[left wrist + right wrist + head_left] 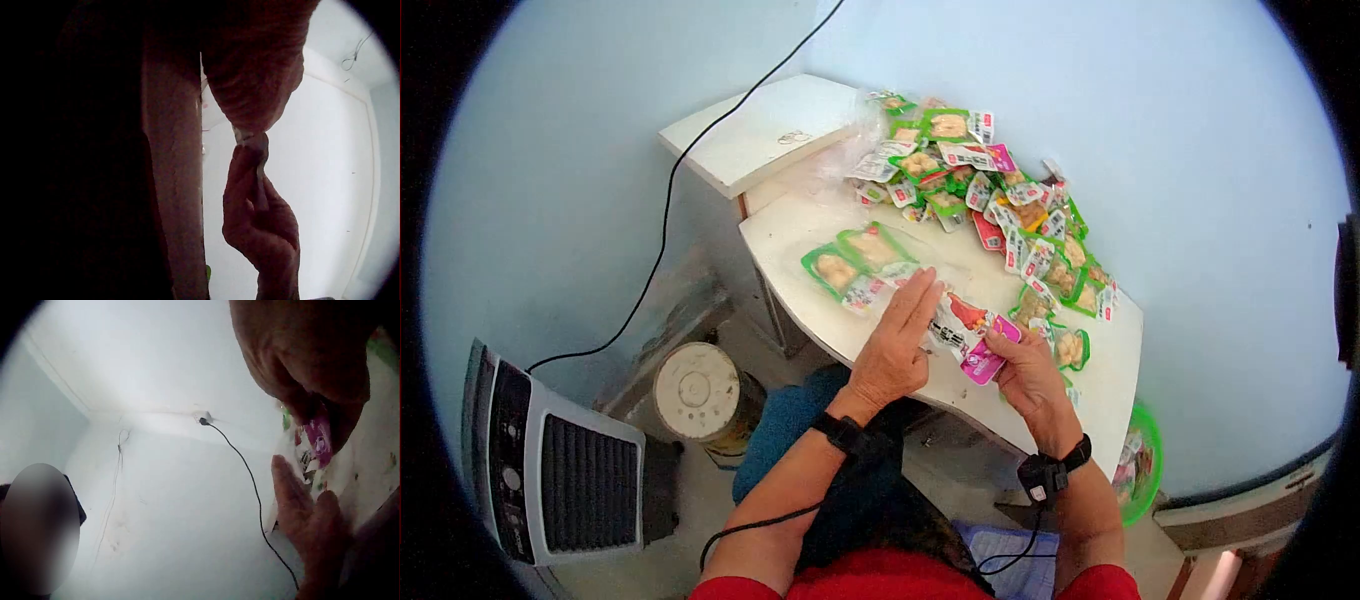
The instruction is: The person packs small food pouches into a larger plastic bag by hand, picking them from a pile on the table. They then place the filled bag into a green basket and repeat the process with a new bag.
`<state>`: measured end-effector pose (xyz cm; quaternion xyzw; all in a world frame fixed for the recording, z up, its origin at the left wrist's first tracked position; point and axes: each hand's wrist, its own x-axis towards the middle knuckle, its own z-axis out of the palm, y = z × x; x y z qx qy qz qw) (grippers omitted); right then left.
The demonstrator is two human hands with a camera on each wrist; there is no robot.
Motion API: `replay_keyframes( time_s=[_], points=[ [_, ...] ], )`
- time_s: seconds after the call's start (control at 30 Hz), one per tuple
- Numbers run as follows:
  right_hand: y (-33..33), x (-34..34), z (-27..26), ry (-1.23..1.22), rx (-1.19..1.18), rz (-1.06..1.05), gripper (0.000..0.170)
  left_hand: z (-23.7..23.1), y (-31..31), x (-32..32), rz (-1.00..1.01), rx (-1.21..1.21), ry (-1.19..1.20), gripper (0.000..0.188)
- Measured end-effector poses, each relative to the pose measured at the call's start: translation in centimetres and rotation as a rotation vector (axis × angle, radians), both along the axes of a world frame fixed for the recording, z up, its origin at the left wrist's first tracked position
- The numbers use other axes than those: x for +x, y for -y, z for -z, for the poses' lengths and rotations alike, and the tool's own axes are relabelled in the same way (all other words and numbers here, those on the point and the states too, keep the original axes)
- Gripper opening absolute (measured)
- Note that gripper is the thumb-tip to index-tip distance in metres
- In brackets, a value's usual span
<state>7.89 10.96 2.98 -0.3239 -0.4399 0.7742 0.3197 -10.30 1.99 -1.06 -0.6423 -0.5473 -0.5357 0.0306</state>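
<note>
A printed snack packet (962,312) with a purple end, a white middle and a red picture is between my hands, over the front of the white table (800,300). My right hand (1032,375) pinches its purple end between thumb and fingers; the right wrist view also has this purple end (320,444). My left hand (895,345) has its fingers stretched out straight across the packet's other end, partly covering it. Just beyond those fingertips lie two green-edged clear packs (836,270) with pale food inside. The left wrist view is mostly dark, with my right hand (262,219) below.
A heap of similar food packs (1010,205) runs along the wall side of the table. A raised white shelf (775,130) stands at the back left. Below are a lidded bucket (697,385), a grey appliance (580,480) and a green basket (1152,470) containing packets.
</note>
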Motion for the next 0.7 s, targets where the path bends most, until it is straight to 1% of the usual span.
replay_keyframes(
  time_s=[0.07, 0.17, 0.27, 0.4, 0.47, 0.57, 0.6, 0.67, 0.7],
  points=[
    [-0.1, -0.9, 0.3, -0.04, -0.043, 0.021, 0.022, 0.0, 0.0, 0.0, -0.019, 0.028, -0.009, 0.079],
    [-0.2, -2.0, 0.5, -0.065, -0.064, 0.042, 0.026, 0.0, 0.3, 0.1, -0.096, -0.031, -0.128, 0.079],
    [0.0, -2.9, 0.0, -0.108, -0.062, 0.031, 0.027, 0.0, 0.3, -0.1, -0.041, -0.021, -0.064, 0.078],
    [-0.1, -4.4, -0.2, -0.132, -0.059, 0.009, 0.028, -0.1, 0.2, -0.1, -0.027, 0.007, -0.056, 0.075],
    [-0.8, -4.7, 0.6, -0.129, -0.044, 0.035, 0.028, 0.1, 0.1, -0.2, -0.031, 0.013, -0.066, 0.074],
    [-1.2, -5.2, 0.9, -0.128, -0.031, 0.051, 0.027, 0.1, 0.1, -0.2, 0.005, 0.054, -0.011, 0.081],
    [-1.3, -5.3, 0.9, -0.129, -0.03, 0.055, 0.027, 0.1, 0.1, -0.2, -0.003, 0.06, -0.029, 0.077],
    [-1.7, -4.9, 1.0, -0.06, 0.112, 0.033, 0.027, 0.3, 0.1, -0.4, -0.024, 0.071, -0.065, 0.071],
    [-1.8, -4.8, 1.1, -0.026, 0.183, 0.018, 0.027, 0.5, 0.0, -0.4, 0.002, 0.065, -0.028, 0.076]
  ],
)
